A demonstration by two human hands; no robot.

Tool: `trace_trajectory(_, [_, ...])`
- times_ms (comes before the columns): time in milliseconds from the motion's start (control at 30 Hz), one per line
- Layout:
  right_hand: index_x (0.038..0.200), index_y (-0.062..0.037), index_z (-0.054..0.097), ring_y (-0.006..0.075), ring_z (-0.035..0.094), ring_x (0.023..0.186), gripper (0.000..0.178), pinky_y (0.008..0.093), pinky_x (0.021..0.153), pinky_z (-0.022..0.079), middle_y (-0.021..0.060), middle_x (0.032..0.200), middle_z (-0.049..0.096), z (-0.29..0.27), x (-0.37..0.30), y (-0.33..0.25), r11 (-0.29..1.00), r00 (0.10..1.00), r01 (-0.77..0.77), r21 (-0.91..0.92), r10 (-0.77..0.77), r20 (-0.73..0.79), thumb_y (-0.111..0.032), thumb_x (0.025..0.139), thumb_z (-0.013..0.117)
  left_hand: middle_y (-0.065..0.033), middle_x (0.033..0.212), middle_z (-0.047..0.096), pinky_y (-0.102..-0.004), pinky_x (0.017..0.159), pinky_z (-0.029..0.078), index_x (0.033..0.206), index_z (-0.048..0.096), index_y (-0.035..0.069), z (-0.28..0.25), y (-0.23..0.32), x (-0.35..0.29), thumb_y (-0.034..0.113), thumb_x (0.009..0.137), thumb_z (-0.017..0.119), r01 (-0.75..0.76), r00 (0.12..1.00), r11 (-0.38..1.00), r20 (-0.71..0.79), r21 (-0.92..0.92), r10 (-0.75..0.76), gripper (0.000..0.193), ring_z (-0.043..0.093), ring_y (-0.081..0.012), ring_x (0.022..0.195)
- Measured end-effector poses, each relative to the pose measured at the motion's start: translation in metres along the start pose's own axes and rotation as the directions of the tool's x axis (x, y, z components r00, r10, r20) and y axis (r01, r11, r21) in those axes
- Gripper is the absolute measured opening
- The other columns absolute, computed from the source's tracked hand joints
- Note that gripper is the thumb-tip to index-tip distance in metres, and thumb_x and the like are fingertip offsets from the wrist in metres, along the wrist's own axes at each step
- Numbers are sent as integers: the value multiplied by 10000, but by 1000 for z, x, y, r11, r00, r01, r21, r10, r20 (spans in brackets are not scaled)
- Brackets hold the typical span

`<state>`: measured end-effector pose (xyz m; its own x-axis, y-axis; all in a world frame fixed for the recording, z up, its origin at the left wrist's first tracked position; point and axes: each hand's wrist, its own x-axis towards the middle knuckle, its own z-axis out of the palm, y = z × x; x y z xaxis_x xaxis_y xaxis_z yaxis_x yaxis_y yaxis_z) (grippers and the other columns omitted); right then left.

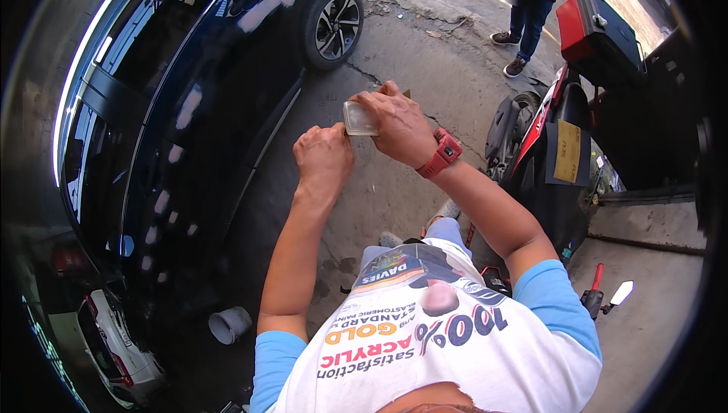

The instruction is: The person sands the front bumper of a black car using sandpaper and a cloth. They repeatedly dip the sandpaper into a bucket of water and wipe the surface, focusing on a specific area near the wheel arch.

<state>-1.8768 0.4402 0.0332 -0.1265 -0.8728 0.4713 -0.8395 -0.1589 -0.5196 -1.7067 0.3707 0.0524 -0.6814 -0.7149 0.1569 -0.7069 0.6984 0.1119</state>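
My right hand, with a red watch on its wrist, is closed round a small see-through rectangular plastic container. Whether anything is in the container, I cannot tell. My left hand is closed right beside the container's left edge, its thumb and finger pressed together there. What those fingers pinch, if anything, is too small to make out. Both hands are raised in front of me, to the right of a dark blue car. Pale matt patches dot the car's side panels.
A red and black motorcycle with a top box stands at the right. A person stands at the far right. At the lower left are a white bucket and a white car. Concrete floor lies between.
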Motion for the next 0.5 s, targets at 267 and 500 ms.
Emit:
trace_trajectory(267, [1148,-83,675,378,730,965,375,489,841,579,155,991,764,-27,11,29,999,981,-53,-4,52,187,-91,782,755,-201,836,735,-539,774,560,972,702,66,-26,19,25,234,1009,624,-6,997,988,71,-153,17,190,717,-432,829])
trace_trajectory(500, [1216,-63,664,412,705,1046,381,500,912,561,209,1060,746,-51,23,25,995,877,-101,19,80,473,-107,842,726,-213,837,728,-549,767,555,962,703,43,-31,20,29,251,1033,594,-105,973,984,188,-146,132,245,706,-445,833])
